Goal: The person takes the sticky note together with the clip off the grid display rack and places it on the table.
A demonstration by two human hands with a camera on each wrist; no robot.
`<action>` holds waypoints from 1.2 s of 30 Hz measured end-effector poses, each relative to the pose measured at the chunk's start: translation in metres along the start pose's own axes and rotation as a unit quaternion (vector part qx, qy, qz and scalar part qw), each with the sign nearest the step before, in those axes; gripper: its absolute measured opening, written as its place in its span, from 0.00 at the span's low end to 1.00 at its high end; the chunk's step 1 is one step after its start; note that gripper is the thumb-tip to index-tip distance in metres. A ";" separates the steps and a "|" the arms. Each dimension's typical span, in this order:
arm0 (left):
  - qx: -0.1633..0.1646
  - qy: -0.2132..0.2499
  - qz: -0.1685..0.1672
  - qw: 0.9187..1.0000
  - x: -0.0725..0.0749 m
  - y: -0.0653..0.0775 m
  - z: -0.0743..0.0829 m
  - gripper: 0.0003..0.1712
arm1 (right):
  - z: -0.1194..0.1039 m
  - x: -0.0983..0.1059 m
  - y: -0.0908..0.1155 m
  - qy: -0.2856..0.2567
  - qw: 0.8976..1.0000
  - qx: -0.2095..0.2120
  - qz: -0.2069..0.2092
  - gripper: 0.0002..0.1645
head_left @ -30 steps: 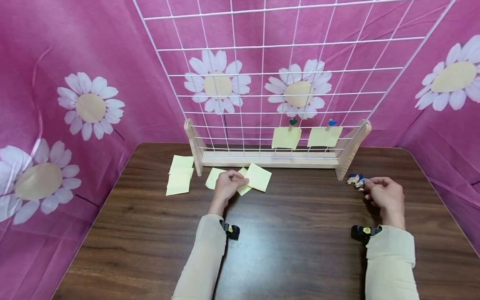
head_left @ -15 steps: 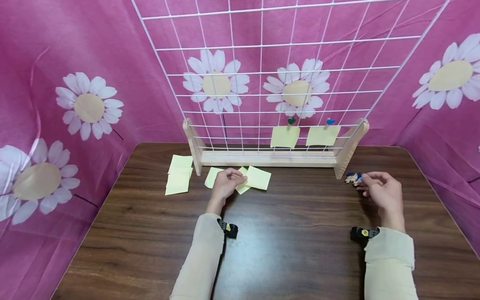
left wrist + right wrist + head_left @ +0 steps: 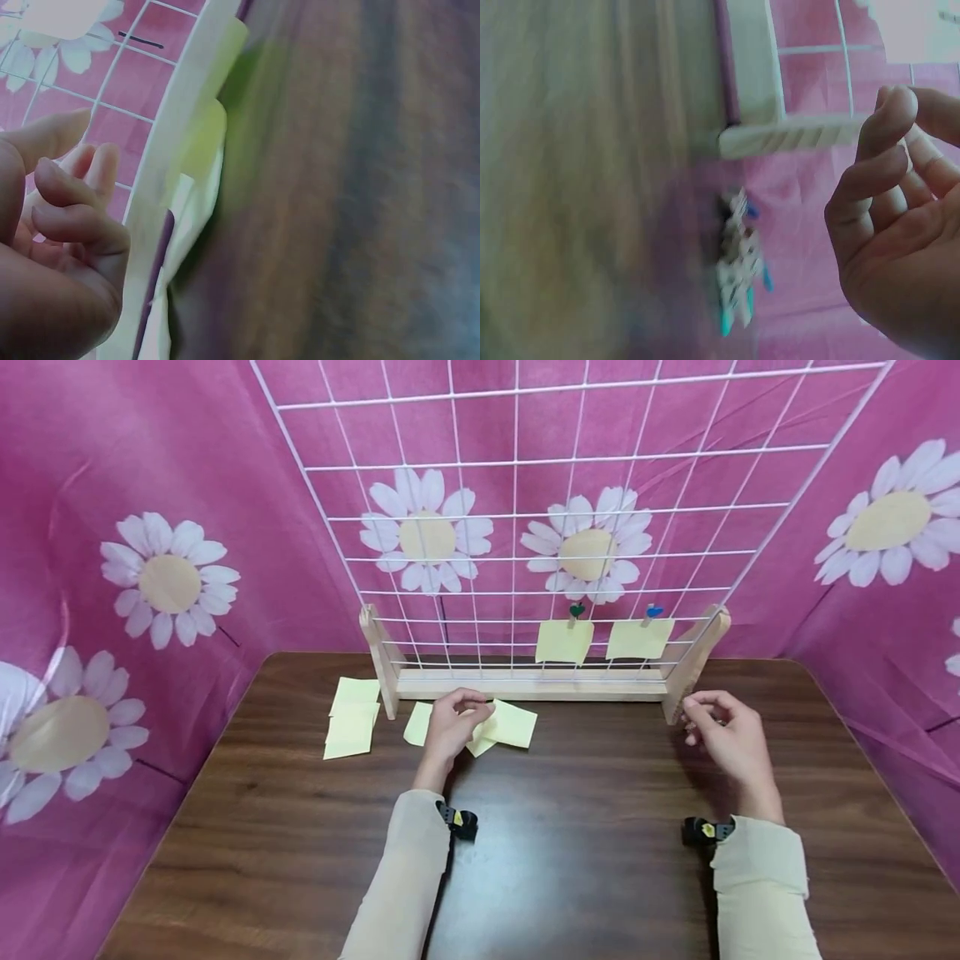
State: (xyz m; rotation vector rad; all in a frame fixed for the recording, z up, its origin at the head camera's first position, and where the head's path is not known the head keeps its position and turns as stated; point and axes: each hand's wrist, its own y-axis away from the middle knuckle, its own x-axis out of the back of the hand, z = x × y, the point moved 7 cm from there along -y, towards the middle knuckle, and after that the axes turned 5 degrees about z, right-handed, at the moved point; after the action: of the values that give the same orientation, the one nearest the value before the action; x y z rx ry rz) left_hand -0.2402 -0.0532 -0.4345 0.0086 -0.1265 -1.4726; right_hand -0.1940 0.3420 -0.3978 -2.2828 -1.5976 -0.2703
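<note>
My left hand (image 3: 450,728) hovers over yellow sticky notes (image 3: 513,724) at the foot of the wire grid (image 3: 514,560). In the left wrist view its fingers are loosely curled with nothing visible between them; notes (image 3: 201,187) lie beyond them. My right hand (image 3: 731,739) is beside the grid's right wooden foot (image 3: 686,672), thumb and forefinger close together. Whether something small is between those fingertips cannot be made out. A pile of mini clothespins (image 3: 739,262) shows in the right wrist view; the right hand mostly hides it in the head view.
Two notes hang low on the grid, one under a green heart clothespin (image 3: 576,610), one under a blue heart clothespin (image 3: 654,611). Further notes (image 3: 349,727) lie at the left. Pink flowered cloth (image 3: 300,568) surrounds the brown table (image 3: 570,843).
My right hand has moved left from the clothespin pile to near the grid's right foot. My left hand has stayed over the notes. The head view has shifted slightly.
</note>
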 end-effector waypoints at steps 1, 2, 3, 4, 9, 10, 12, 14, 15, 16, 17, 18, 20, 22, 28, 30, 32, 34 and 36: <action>-0.004 0.002 0.004 1.000 0.001 0.000 0.002 0.10 | -0.004 -0.004 0.000 0.000 1.000 0.009 -0.005 0.04; -0.009 0.005 0.009 1.000 0.002 0.000 0.005 0.11 | -0.008 -0.008 0.000 -0.004 1.000 0.020 -0.009 0.06; -0.014 0.006 0.013 1.000 0.002 -0.001 0.008 0.11 | -0.014 -0.012 -0.001 -0.007 0.999 0.032 -0.010 0.07; -0.019 0.008 0.016 1.000 0.002 -0.002 0.010 0.12 | -0.020 -0.016 -0.002 -0.013 0.999 0.045 -0.009 0.09; -0.034 0.013 0.014 0.999 -0.008 -0.006 0.020 0.16 | -0.054 -0.033 -0.009 -0.046 0.994 0.093 -0.020 0.12; -0.034 0.017 0.013 0.999 -0.010 -0.006 0.021 0.16 | -0.060 -0.038 -0.010 -0.051 0.994 0.097 -0.027 0.13; -0.034 0.024 0.015 0.999 -0.015 -0.006 0.023 0.17 | -0.072 -0.046 -0.009 -0.060 0.992 0.101 -0.037 0.13; -0.036 0.032 0.019 0.999 -0.020 -0.006 0.024 0.17 | -0.086 -0.054 -0.008 -0.062 0.991 0.109 -0.043 0.13; -0.038 0.035 0.023 0.998 -0.022 -0.006 0.026 0.16 | -0.093 -0.057 -0.006 -0.061 0.991 0.114 -0.044 0.12; -0.041 0.038 0.026 0.998 -0.024 -0.006 0.027 0.16 | -0.101 -0.060 -0.004 -0.059 0.990 0.119 -0.044 0.12; -0.046 0.040 0.030 0.998 -0.026 -0.006 0.029 0.15 | -0.109 -0.061 -0.002 -0.055 0.990 0.124 -0.043 0.12; -0.053 0.043 0.033 0.997 -0.028 -0.006 0.031 0.15 | -0.116 -0.063 0.000 -0.051 0.990 0.128 -0.043 0.12; -0.063 0.049 0.038 0.996 -0.032 -0.006 0.034 0.14 | -0.128 -0.066 0.002 -0.049 0.988 0.140 -0.043 0.13; -0.067 0.053 0.040 0.996 -0.035 -0.006 0.036 0.15 | -0.135 -0.068 0.002 -0.050 0.987 0.147 -0.041 0.13; -0.060 0.049 0.034 0.996 -0.043 -0.008 0.039 0.16 | -0.134 -0.074 -0.013 -0.056 0.985 0.164 -0.028 0.13; -0.061 0.048 0.033 0.996 -0.046 -0.008 0.040 0.15 | -0.132 -0.077 -0.019 -0.042 0.983 0.175 -0.024 0.14; -0.061 0.047 0.032 0.996 -0.048 -0.008 0.042 0.15 | -0.132 -0.081 -0.023 -0.025 0.982 0.188 -0.023 0.14; -0.058 0.048 0.031 0.997 -0.051 -0.008 0.042 0.16 | -0.135 -0.085 -0.025 -0.024 0.980 0.197 -0.023 0.14; -0.048 0.055 0.023 0.997 -0.055 -0.008 0.040 0.17 | -0.139 -0.088 -0.025 -0.030 0.978 0.203 -0.024 0.14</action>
State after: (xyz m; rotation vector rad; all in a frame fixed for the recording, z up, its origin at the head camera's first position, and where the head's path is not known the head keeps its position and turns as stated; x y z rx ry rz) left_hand -0.2567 0.0037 -0.3993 0.0094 0.0334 -1.4265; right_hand -0.2428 0.2208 -0.2957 -1.9567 -1.5687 0.1080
